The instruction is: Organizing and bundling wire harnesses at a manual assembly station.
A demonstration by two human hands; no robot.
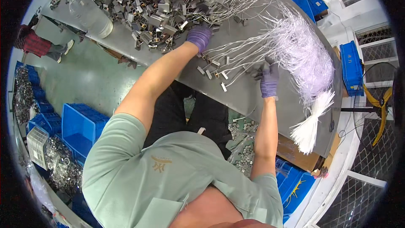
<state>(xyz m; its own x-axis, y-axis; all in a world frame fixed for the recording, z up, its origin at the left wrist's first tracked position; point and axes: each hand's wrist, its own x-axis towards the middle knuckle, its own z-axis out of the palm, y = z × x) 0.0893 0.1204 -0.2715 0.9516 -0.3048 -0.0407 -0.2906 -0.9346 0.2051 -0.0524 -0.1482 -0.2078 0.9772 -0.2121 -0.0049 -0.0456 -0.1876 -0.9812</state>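
My left hand [199,38], in a purple glove, reaches to the near edge of a heap of small grey metal housings [158,19]; its fingers are hidden from view. My right hand [267,77], gloved in purple with dark fingertips, is over the thin white cables [249,48]. Its fingers are bent and apart, close to the cables, and no clear grip shows. Between my hands, several small white and metal connectors [223,76] lie on the grey table at the cable ends. The cables run right into a large clear-and-lilac bundle [301,48] with a white fanned end [314,124].
A clear plastic jug [89,14] lies by the heap on the grey table [202,88]. Blue crates [82,126] stand on the floor at left, with more blue crates [351,68] at right. A cardboard box [297,154] is under the table's right edge. Another person [38,44] is at far left.
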